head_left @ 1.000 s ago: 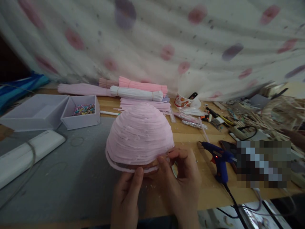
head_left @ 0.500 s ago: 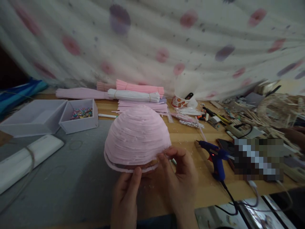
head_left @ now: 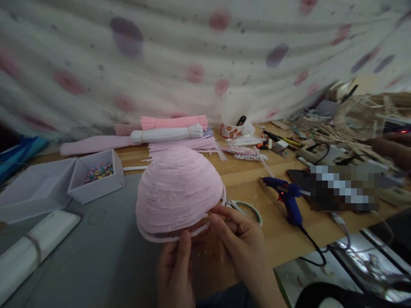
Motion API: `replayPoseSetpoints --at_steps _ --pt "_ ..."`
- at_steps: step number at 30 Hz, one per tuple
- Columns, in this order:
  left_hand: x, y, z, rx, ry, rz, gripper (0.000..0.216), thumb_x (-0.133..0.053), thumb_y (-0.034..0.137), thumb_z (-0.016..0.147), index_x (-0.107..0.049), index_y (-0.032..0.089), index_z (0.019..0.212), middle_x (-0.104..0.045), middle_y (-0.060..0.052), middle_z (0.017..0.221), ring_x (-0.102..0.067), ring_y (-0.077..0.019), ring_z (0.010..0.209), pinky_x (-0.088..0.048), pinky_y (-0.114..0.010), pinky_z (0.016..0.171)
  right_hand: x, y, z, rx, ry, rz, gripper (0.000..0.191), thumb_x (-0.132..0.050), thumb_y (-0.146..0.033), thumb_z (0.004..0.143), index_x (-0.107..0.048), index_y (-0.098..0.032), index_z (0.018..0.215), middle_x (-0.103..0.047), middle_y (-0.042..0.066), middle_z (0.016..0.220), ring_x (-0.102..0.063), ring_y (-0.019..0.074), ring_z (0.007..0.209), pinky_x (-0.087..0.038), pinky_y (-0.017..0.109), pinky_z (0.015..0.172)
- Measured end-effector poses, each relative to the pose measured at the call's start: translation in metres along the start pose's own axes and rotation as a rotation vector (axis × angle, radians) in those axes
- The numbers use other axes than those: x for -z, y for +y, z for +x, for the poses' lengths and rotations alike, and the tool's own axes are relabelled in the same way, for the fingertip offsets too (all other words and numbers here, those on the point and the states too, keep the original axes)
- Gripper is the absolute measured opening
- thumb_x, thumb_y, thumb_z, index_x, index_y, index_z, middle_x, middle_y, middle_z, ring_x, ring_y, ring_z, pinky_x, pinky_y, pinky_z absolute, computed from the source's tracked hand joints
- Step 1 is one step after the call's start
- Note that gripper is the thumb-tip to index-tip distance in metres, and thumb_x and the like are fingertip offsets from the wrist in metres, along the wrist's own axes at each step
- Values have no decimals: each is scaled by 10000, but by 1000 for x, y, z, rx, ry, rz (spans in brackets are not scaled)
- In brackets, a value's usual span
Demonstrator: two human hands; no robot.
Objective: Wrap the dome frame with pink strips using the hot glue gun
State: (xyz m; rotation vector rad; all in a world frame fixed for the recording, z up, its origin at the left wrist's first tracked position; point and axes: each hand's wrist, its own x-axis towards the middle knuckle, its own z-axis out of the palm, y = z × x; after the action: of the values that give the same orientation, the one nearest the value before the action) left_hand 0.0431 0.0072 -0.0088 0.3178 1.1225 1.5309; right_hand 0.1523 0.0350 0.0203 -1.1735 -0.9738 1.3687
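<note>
A pale pink dome [head_left: 180,192], built up from rows of fuzzy pipe cleaners, is in front of me. Along its lower edge a pink pipe cleaner [head_left: 150,238] hangs partly apart from the dome, leaving a gap. My left hand [head_left: 176,265] is closed on this strand at the front, thumb on top. Thumb and forefinger of my right hand [head_left: 242,237] pinch at the strand by the dome's lower right edge; the exact grip is partly hidden by the fingers. Scissors [head_left: 253,208] with pale green handles lie just beyond the right hand.
A blue glue gun [head_left: 287,199] lies on the right, its cord running off the table edge. White boxes [head_left: 96,188], one holding colourful bits, stand left. Bundles of pipe cleaners [head_left: 167,134] lie behind. Another person's hand [head_left: 393,147] is at far right.
My view has turned right, so most things sit further left. The dome has tilted slightly, and the scissors and a strand at its right side show more. Both hands keep their pinch.
</note>
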Motion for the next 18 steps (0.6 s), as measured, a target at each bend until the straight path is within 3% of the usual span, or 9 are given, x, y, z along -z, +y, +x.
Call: replayPoseSetpoints --at_steps 6,12,18 --pt "0 1 1 6 -34 -58 273 -872 444 662 -819 214 798 -819 -85 840 -778 -293 837 -634 -340 726 -4 -10 4 -31 8 53 416 -807 -528 701 -710 -175 897 -579 -49 437 -442 76 305 -319 169 320" --pt "-2 2 0 4 -22 -46 283 -886 447 635 -806 203 753 -816 -95 820 -773 -335 872 -640 -374 727 -6 -11 6 -63 1 98 392 -789 -509 729 -702 -154 871 -543 -62 368 -402 59 269 -262 142 291" --pt "-4 1 -3 -56 19 2 268 -847 460 693 -803 211 784 -821 -79 838 -776 -256 777 -606 -265 638 -8 -11 7 -125 -56 155 427 -767 -551 738 -684 -162 894 -508 -86 346 -284 33 233 -152 132 247"
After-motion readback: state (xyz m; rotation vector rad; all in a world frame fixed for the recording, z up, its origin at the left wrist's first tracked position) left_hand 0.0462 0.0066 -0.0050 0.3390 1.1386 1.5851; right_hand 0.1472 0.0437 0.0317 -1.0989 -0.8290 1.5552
